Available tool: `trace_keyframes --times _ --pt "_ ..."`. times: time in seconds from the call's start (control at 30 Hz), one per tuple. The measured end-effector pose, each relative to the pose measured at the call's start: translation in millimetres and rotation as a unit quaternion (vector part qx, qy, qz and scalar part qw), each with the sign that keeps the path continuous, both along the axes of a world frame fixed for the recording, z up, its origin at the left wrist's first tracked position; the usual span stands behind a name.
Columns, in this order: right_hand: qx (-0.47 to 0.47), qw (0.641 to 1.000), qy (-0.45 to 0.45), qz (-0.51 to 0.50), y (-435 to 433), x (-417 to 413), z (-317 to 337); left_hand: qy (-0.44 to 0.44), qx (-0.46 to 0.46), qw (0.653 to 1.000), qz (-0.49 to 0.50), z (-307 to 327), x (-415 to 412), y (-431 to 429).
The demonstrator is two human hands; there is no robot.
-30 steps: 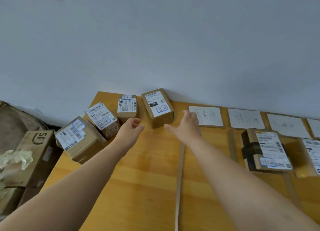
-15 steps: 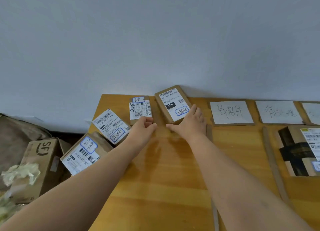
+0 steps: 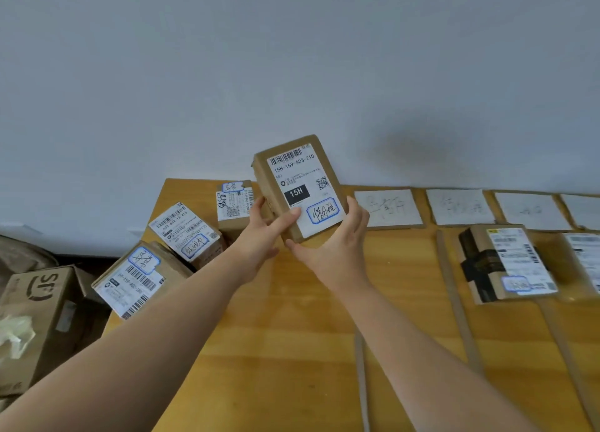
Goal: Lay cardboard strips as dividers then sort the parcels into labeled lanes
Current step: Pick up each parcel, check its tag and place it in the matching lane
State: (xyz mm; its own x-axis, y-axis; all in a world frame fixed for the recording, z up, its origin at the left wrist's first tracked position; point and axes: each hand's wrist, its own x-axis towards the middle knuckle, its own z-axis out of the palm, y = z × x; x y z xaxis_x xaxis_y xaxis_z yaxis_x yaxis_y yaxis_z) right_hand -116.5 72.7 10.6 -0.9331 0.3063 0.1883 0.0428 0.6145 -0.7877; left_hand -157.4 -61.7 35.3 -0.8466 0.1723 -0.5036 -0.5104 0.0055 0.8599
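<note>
A small brown parcel (image 3: pixel 300 185) with a white shipping label marked 15H is lifted off the wooden table (image 3: pixel 292 334), tilted toward me. My left hand (image 3: pixel 263 233) grips its left side and my right hand (image 3: pixel 337 240) holds its right and bottom edge. Three more labeled parcels lie at the table's left corner: one (image 3: pixel 232 204) by the wall, one (image 3: pixel 188 230) in the middle, one (image 3: pixel 136 279) overhanging the edge. Cardboard strips (image 3: pixel 454 295) lie as dividers. White lane labels (image 3: pixel 388 207) line the wall.
A black-taped parcel (image 3: pixel 506 263) lies in a lane on the right, with another parcel (image 3: pixel 584 256) at the frame edge beside it. An open SF carton (image 3: pixel 39 318) with crumpled plastic stands on the floor left of the table. A pale wall backs the table.
Both hands reached to the 15H parcel by the wall, closed on it and lifted it off the table toward me. The camera view shifted left and closer.
</note>
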Motion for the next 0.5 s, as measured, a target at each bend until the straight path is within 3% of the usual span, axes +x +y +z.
trace_keyframes --times 0.13,0.27,0.5 --pt "-0.046 0.994 0.085 0.052 19.6 22.7 24.0 0.050 0.096 0.994 0.017 20.6 14.9 10.4" --pt "-0.122 0.975 0.079 0.166 44.3 39.2 50.9 0.093 0.147 0.985 0.014 41.6 27.3 6.8" --pt "-0.185 0.958 0.092 0.199 52.8 49.8 74.1 0.148 0.146 0.978 -0.013 66.9 40.9 6.6"
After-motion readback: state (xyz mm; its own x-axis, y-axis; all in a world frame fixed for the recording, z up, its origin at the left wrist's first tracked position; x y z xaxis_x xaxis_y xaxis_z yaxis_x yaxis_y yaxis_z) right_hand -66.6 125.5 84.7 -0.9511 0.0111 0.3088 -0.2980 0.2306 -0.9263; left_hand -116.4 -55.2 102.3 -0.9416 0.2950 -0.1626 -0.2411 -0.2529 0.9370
